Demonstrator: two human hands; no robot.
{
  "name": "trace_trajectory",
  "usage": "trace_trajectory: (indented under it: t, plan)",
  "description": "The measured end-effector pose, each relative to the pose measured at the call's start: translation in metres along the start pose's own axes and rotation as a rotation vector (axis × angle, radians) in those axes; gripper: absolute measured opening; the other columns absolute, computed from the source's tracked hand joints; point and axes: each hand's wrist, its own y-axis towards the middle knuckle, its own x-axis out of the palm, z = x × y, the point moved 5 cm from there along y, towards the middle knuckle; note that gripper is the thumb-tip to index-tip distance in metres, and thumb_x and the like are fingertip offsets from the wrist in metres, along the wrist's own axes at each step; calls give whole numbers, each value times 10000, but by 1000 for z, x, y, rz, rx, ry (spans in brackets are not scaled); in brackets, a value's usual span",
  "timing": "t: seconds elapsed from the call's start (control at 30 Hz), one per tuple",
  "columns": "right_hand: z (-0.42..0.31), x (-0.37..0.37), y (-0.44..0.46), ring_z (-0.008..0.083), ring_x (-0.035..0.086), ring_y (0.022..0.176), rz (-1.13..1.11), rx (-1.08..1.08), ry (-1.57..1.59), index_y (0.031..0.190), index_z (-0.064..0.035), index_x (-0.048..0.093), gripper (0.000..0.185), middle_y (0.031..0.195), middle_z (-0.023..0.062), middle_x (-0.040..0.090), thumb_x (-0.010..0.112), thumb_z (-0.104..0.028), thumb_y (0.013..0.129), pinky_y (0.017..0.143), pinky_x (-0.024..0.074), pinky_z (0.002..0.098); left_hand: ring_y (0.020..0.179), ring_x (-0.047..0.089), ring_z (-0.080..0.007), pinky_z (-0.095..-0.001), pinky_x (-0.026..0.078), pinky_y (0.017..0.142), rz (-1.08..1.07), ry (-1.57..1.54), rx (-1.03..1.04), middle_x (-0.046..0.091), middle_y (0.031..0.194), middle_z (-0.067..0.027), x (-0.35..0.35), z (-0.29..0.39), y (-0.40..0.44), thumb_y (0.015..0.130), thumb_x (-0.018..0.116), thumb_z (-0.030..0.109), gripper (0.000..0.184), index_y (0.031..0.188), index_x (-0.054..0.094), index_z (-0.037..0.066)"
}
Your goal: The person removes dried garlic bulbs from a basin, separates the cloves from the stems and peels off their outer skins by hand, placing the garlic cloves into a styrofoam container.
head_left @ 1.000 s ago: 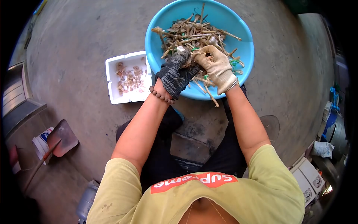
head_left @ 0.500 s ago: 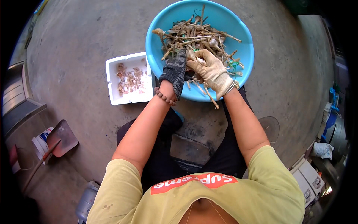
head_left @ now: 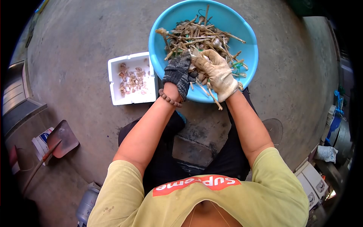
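My left hand [head_left: 177, 72], in a dark grey knit glove, and my right hand [head_left: 218, 72], in a cream glove, meet over the near side of a blue basin [head_left: 250, 49]. Their fingers are closed together on a garlic bulb [head_left: 196, 56], of which only pale, papery parts show; the gloves cover the rest. Beyond them, dried garlic stalks [head_left: 194, 38] and bulbs are heaped in the basin, with bits of green string [head_left: 238, 65] among them. One loose stalk [head_left: 214, 97] leans over the near rim, below my right hand.
Left of the basin, a white foam box [head_left: 129, 100] holds loose garlic cloves [head_left: 133, 80]. Further left, a long-handled shovel [head_left: 63, 139] leans by a white bucket [head_left: 41, 145]. A grey gas cylinder [head_left: 87, 204] stands at lower left. Various goods line the right side.
Both hands have shifted slightly while staying together over the basin. My left wrist has turned a little, and more of the pale papery skin shows between the fingers.
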Motion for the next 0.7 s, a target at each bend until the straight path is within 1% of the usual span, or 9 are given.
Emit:
trace_trajectory:
  t: [0.13, 0.2, 0.23, 0.3, 0.4, 0.43, 0.6, 0.67, 0.7]
  plan:
    - [-1, -3, 4, 82, 539, 532, -24, -26, 259, 979, 2, 510, 280, 696, 45, 569, 612, -191, 803, 447, 454, 204, 845, 581, -185, -287, 486, 687, -99, -322, -60, 575, 992, -124, 14, -20, 3, 807, 550, 139, 307, 1079, 507, 5]
    - [-1, -7, 6, 81, 540, 542, -5, -32, 257, 975, -1, 514, 266, 702, 44, 569, 613, -176, 801, 458, 459, 204, 939, 543, -289, -354, 455, 781, -220, -802, -546, 567, 1037, -159, 25, -34, -1, 704, 619, 121, 296, 986, 584, 37]
    - [0, -7, 6, 81, 540, 558, -28, -36, 138, 973, -6, 518, 271, 706, 42, 568, 623, -177, 792, 469, 462, 206, 939, 543, -289, -354, 455, 781, -221, -803, -547, 567, 1037, -159, 22, -30, 2, 704, 619, 121, 296, 986, 584, 37]
    - [3, -6, 7, 81, 539, 575, -51, -38, 19, 971, -11, 522, 276, 709, 40, 568, 634, -179, 782, 480, 466, 208, 777, 593, -172, -277, 495, 652, -267, -934, -817, 603, 935, -97, 25, -26, -2, 759, 595, 78, 297, 1042, 536, 13]
    - [4, -4, 7, 85, 530, 586, 3, -53, -118, 981, -17, 528, 297, 728, 34, 572, 649, -180, 764, 476, 464, 206, 781, 600, -174, -282, 499, 673, -223, -630, -616, 605, 953, -114, 24, -21, 3, 748, 600, 76, 299, 1035, 548, 13]
    - [4, -5, 6, 101, 532, 598, -9, -31, -133, 975, -13, 534, 295, 734, 50, 576, 642, -184, 761, 496, 465, 224, 858, 573, -314, -353, 458, 754, -202, -586, -607, 605, 910, -178, 19, -16, 3, 711, 569, 109, 278, 974, 580, 21]
    - [2, -9, 4, 180, 549, 668, 96, -147, -457, 911, 5, 560, 259, 740, 131, 580, 582, -206, 761, 623, 453, 304, 859, 572, -318, -351, 457, 762, -98, -484, -492, 600, 937, -172, 3, 0, 3, 752, 539, 132, 257, 984, 580, 29]
    - [2, -9, 4, 183, 551, 678, 126, -224, -460, 912, 8, 561, 253, 744, 134, 584, 582, -194, 760, 620, 451, 297, 801, 601, -165, -278, 502, 670, -160, -873, -632, 601, 931, -111, 19, -9, -3, 777, 585, 116, 268, 1017, 565, -1]
    - [2, -9, 4, 171, 542, 654, 140, -268, -443, 879, 10, 557, 218, 707, 112, 570, 574, -179, 771, 603, 445, 292, 800, 597, -153, -268, 502, 665, -178, -922, -711, 597, 916, -103, 9, 1, 0, 787, 574, 105, 249, 1005, 567, -15]
